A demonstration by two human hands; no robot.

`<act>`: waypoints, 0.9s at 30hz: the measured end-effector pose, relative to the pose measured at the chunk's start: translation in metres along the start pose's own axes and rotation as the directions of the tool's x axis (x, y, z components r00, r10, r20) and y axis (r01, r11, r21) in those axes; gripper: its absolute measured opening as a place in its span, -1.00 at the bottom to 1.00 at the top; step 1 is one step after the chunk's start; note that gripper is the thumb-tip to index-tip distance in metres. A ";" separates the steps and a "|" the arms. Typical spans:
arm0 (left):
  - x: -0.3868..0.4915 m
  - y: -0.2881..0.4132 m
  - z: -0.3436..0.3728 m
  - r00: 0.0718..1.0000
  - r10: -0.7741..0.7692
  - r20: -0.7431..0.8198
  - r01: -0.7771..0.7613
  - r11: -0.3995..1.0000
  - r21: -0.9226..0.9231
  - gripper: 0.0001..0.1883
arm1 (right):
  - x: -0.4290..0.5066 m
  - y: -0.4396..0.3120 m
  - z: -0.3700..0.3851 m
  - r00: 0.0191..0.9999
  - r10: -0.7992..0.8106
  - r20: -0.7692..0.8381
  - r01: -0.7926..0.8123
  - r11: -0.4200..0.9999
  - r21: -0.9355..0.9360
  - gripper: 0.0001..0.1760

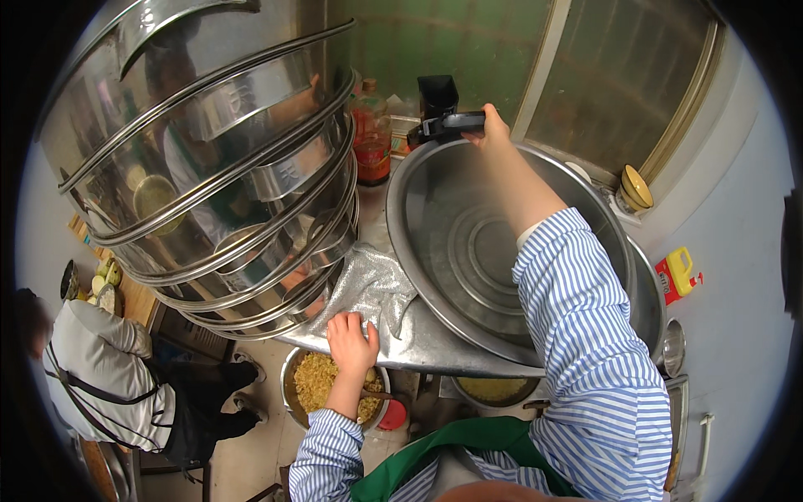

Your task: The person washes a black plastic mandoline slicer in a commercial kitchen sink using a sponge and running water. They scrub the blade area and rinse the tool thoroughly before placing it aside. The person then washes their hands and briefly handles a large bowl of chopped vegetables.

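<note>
My right hand (488,130) reaches over a large round metal basin (464,238) and grips a black plastic device (448,122) beyond its far rim; what the device is, I cannot tell. With fingers slightly spread, my left hand (352,342) rests at the front edge of the metal table (452,348). A crumpled silvery cloth (370,282) lies just behind it. Below the left hand, under the table edge, stands a metal bowl of yellow crumbly food (313,376) with a wooden utensil in it.
Stacked steel steamer tiers (207,150) rise at the left. Behind them stands a plastic bottle of dark red liquid (372,141). Yellow bowls (635,188) sit on the windowsill, near a yellow-and-red jug (676,276). Another person (119,370) stands at the lower left.
</note>
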State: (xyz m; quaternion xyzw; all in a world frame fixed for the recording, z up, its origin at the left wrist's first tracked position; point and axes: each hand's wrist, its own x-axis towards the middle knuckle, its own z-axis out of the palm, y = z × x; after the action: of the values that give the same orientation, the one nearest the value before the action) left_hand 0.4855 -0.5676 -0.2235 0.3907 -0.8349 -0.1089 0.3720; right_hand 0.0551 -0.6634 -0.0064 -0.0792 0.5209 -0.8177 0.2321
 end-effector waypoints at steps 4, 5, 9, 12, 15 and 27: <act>0.004 -0.003 0.005 1.000 0.005 0.011 -0.006 1.000 0.011 -0.78 | 0.000 -0.007 0.000 0.997 0.047 0.053 -0.045 0.998 -0.049 -0.33; 0.004 -0.001 0.005 1.000 0.009 0.015 -0.009 1.000 0.017 -0.78 | -0.003 -0.009 -0.002 0.995 0.056 0.078 -0.051 0.997 -0.065 -0.25; 0.003 -0.001 0.009 0.998 -0.001 0.055 -0.001 0.999 0.046 -0.79 | -0.045 -0.038 -0.020 0.998 0.050 -0.026 -0.056 0.904 -0.425 -0.32; -0.005 -0.016 0.023 0.995 0.089 0.034 -0.092 0.992 0.083 -0.77 | -0.109 -0.069 -0.054 0.970 -0.006 0.242 0.097 0.925 -0.366 -0.50; -0.009 -0.027 0.018 0.988 0.104 0.112 -0.110 0.993 0.049 -0.76 | -0.200 -0.114 -0.127 0.844 0.017 0.537 0.280 0.839 -0.467 -0.61; -0.134 0.052 0.009 0.936 0.301 0.184 -0.203 0.886 -0.418 -0.77 | -0.435 -0.211 -0.774 0.524 -0.414 -0.744 0.054 0.889 -0.456 -0.82</act>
State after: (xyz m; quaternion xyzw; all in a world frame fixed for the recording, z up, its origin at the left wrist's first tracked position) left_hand 0.5053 -0.4354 -0.2763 0.1792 -0.8792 -0.2715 0.3481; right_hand 0.0881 0.2424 -0.1148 0.1992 0.6984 -0.6652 -0.1736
